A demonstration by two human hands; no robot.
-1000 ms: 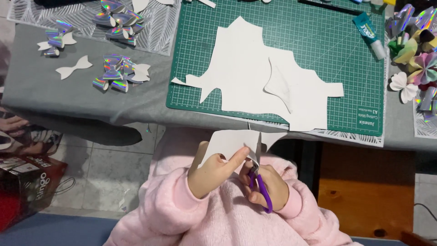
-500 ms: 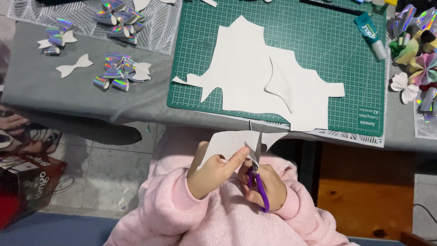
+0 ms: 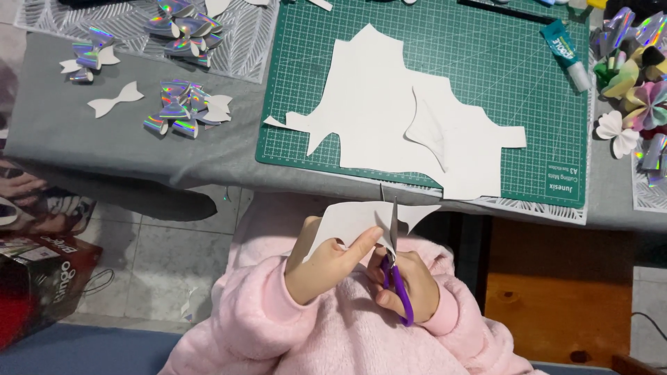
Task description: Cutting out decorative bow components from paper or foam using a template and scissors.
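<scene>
My left hand (image 3: 323, 264) pinches a white paper piece (image 3: 354, 219) in front of my chest, below the table edge. My right hand (image 3: 410, 285) grips purple-handled scissors (image 3: 394, 274), whose blades point up into that paper. Both arms wear fluffy pink sleeves. On the table above lies a green cutting mat (image 3: 486, 62) carrying large white paper offcuts (image 3: 389, 104) with curved cut-outs.
A teal glue tube (image 3: 566, 45) lies at the mat's right top. Holographic paper bows (image 3: 177, 111) and a white bow shape (image 3: 114, 101) sit on the grey tablecloth at left. Paper flowers (image 3: 636, 83) crowd the right edge. A dark red box (image 3: 42, 278) stands on the floor at left.
The scissor blades have advanced slightly up into the paper piece; the hands stay in nearly the same place.
</scene>
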